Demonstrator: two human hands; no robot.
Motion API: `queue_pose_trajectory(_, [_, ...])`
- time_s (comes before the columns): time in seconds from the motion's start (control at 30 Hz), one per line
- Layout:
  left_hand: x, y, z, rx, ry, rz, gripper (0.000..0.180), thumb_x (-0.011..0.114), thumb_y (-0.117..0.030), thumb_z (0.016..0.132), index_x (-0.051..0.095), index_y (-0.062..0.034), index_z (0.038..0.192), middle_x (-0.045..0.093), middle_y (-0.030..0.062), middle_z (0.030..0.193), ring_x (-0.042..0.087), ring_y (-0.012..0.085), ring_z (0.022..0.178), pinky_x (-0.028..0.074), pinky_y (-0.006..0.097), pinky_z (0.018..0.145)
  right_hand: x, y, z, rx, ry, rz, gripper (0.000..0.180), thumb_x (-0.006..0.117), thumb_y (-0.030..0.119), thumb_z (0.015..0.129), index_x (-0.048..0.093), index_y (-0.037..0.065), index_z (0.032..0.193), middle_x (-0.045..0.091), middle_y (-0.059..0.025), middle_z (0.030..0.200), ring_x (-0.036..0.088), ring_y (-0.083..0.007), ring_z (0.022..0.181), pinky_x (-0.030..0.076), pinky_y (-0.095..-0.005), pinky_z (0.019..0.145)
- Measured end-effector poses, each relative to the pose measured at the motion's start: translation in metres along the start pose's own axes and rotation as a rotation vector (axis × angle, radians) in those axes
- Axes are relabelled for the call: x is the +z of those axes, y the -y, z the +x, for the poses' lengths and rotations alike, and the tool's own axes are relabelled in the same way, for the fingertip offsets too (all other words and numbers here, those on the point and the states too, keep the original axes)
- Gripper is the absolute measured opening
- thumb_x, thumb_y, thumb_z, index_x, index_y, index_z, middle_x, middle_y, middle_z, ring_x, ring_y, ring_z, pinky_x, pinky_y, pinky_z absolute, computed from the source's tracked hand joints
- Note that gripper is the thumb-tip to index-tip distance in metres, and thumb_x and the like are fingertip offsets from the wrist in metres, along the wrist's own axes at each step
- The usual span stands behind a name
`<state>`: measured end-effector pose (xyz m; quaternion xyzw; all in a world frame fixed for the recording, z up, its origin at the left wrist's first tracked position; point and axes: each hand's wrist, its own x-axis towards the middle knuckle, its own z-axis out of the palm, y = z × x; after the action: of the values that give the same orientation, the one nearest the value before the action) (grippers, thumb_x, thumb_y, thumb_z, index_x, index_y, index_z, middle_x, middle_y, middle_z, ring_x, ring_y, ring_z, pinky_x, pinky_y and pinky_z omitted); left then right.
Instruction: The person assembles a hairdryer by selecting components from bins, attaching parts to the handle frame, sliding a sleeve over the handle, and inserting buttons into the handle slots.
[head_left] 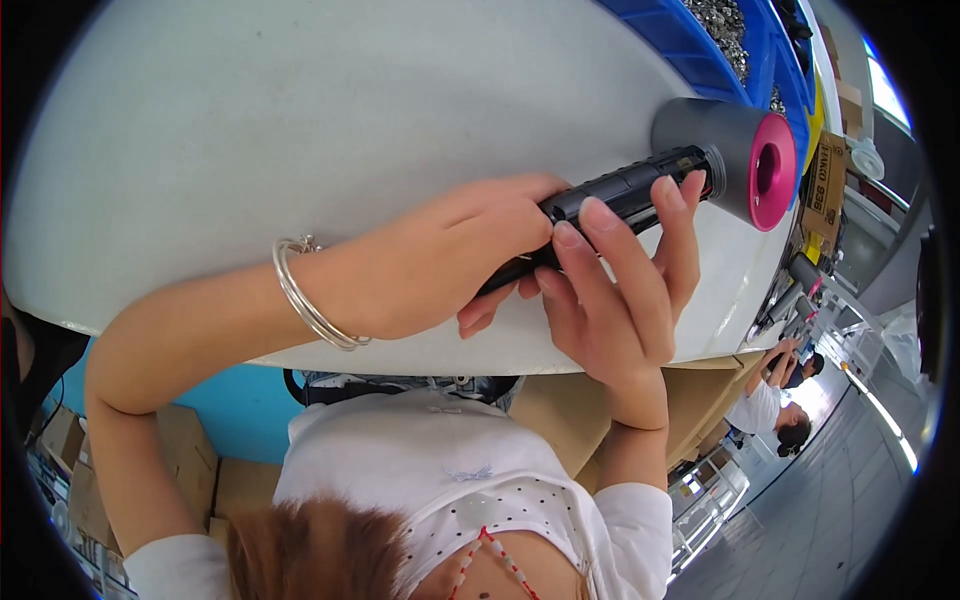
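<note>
A hair dryer [690, 125] with a grey round head and a pink ring lies over the white table, its head toward the right. Its handle [630, 190] shows a black inner body without an outer grey sleeve. My left hand [460, 245], with silver bangles on the wrist, is closed round the lower end of the handle. From the near side, the fingers of my right hand [625, 290] curl against the handle's middle and upper part. Part of the handle's lower end is hidden by my left hand.
Blue bins [690, 45] with many small metal parts stand at the far right. The white table [300, 100] spreads out beyond my arms. An open cardboard box [560, 410] is below the near edge. Farther right, another person [775, 410] sits by more grey-and-pink parts.
</note>
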<state>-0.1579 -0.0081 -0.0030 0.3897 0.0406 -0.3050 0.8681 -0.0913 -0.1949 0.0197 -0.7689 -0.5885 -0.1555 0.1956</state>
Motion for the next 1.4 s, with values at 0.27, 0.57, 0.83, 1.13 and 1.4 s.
queue_pose_trajectory(0.27, [-0.005, -0.025, 0.004, -0.036, 0.009, 0.29, 0.033, 0.043, -0.025, 0.098, 0.055, 0.001, 0.114, 0.056, 0.0037, 0.082, 0.055, 0.0101, 0.063, 0.045, 0.024, 0.061, -0.006, -0.014, -0.009, 0.095, -0.092, 0.228, 0.036, 0.079, 0.006, 0.07, 0.063, 0.008, 0.102, 0.059, -0.0091, 0.105, 0.059, -0.0369, 0.107, 0.035, -0.0664, 0.103])
queue_pose_trajectory(0.57, [-0.007, -0.015, 0.0, 0.094, -0.138, 0.623, 0.034, 0.044, -0.026, 0.1, 0.055, 0.0031, 0.114, 0.055, 0.0033, 0.078, 0.049, 0.0082, 0.061, 0.042, 0.024, 0.055, 0.001, -0.019, -0.002, -0.119, -0.022, 0.087, 0.016, 0.075, -0.002, 0.064, 0.064, -0.001, 0.077, 0.053, -0.0065, 0.09, 0.062, -0.032, 0.099, 0.04, -0.0687, 0.099])
queue_pose_trajectory(0.83, [-0.004, -0.014, 0.004, 0.193, -0.101, 0.754, 0.043, 0.06, -0.012, 0.085, 0.048, 0.0018, 0.124, 0.055, 0.0082, 0.079, 0.052, 0.0162, 0.062, 0.044, 0.03, 0.057, -0.016, -0.022, -0.003, -0.081, 0.141, 0.156, 0.022, 0.074, -0.002, 0.072, 0.054, 0.003, 0.082, 0.049, -0.0078, 0.094, 0.06, -0.0325, 0.1, 0.039, -0.0696, 0.1])
queue_pose_trajectory(1.13, [-0.003, -0.011, 0.006, 0.207, -0.092, 0.903, 0.057, 0.065, -0.009, 0.077, 0.042, 0.0012, 0.128, 0.058, 0.0172, 0.082, 0.056, 0.0285, 0.062, 0.045, 0.036, 0.057, -0.016, -0.022, -0.005, -0.101, 0.1, 0.209, 0.011, 0.071, 0.0, 0.067, 0.06, -0.002, 0.069, 0.05, -0.0076, 0.088, 0.062, -0.0318, 0.098, 0.037, -0.0703, 0.101])
queue_pose_trajectory(1.4, [-0.005, -0.005, 0.003, 0.225, -0.103, 0.863, 0.045, 0.057, -0.006, 0.08, 0.044, -0.0005, 0.122, 0.058, 0.0178, 0.085, 0.056, 0.0317, 0.069, 0.045, 0.039, 0.063, -0.004, -0.016, 0.018, -0.024, 0.066, 0.229, 0.018, 0.075, 0.004, 0.073, 0.061, 0.003, 0.085, 0.057, -0.0095, 0.093, 0.061, -0.0337, 0.097, 0.048, -0.0551, 0.094])
